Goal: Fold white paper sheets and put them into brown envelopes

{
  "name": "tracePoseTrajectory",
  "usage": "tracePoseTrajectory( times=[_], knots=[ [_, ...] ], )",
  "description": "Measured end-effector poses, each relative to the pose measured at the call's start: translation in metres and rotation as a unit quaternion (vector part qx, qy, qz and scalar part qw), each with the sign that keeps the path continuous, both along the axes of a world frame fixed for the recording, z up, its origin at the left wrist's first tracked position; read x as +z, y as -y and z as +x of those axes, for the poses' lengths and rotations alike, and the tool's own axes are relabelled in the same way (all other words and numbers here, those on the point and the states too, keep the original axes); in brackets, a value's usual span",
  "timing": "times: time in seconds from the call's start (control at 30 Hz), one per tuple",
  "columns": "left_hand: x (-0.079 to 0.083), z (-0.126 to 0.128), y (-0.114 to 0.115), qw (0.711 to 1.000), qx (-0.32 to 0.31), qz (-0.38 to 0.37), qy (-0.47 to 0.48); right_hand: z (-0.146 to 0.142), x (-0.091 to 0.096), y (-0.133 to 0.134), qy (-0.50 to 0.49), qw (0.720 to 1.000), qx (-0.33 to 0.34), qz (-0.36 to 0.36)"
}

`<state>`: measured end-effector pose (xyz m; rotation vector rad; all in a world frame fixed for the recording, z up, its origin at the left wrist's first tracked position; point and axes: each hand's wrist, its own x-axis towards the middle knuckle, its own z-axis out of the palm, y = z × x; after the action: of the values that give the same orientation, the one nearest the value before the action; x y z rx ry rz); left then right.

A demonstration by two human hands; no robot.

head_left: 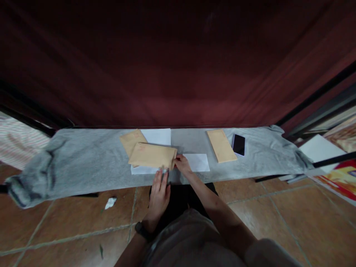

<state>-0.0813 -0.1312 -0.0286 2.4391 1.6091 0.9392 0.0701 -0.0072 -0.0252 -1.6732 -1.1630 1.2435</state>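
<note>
A brown paper envelope lies in front of me, over white paper and partly over another brown envelope. My left hand rests at its near edge with the fingers stretched out. At the envelope's right end, my right hand has its fingers pinched together on the edge or flap. Just right of that hand lies a white sheet of paper, partly hidden by it. More white paper shows behind the envelope.
Another brown envelope or stack of them lies to the right, beside a dark-screened phone. A grey cloth covers the narrow table. A dark red curtain hangs behind. Crumpled white paper is on the tiled floor.
</note>
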Motion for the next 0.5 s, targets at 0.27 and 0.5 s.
tracePoseTrajectory(
  times=[0.27,0.5],
  knots=[
    [0.063,-0.021,-0.045,0.991,-0.017,-0.001,-0.133,0.040,0.024,0.048,-0.058,0.978,0.056,0.195],
    [0.081,-0.004,-0.057,0.980,-0.098,-0.026,-0.170,0.078,0.039,0.079,-0.042,0.977,0.089,0.187]
  ],
)
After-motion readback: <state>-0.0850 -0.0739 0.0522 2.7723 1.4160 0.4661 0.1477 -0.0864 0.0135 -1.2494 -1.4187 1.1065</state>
